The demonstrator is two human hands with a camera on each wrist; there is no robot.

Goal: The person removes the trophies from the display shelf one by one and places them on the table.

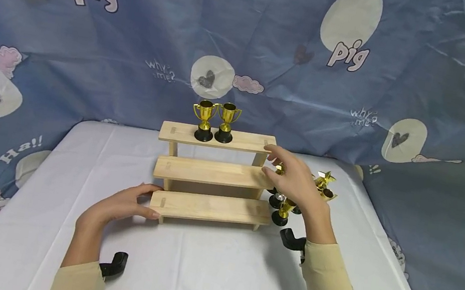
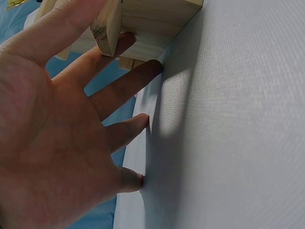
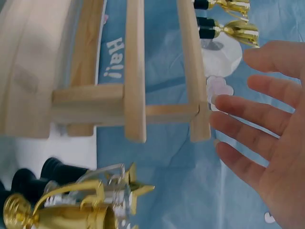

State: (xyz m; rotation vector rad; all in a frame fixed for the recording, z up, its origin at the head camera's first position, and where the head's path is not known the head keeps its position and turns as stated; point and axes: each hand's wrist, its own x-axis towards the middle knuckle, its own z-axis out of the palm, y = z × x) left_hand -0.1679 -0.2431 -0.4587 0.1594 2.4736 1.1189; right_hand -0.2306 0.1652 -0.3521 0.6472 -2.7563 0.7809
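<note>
3-tier wood shelf: on white tbl, btwn hands
R hand: released, fingers apart, nr top tier R end
L hand: loose, thumb/idx astride btm tier L end
gold cup trophies x2: upright, top tier
more trophies: bunched on tbl, R of shelf

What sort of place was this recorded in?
Probably an improvised tabletop recording spot: a printed blue curtain hangs behind a white-covered table, on which stands a wooden shelf with two trophies on top.
</note>
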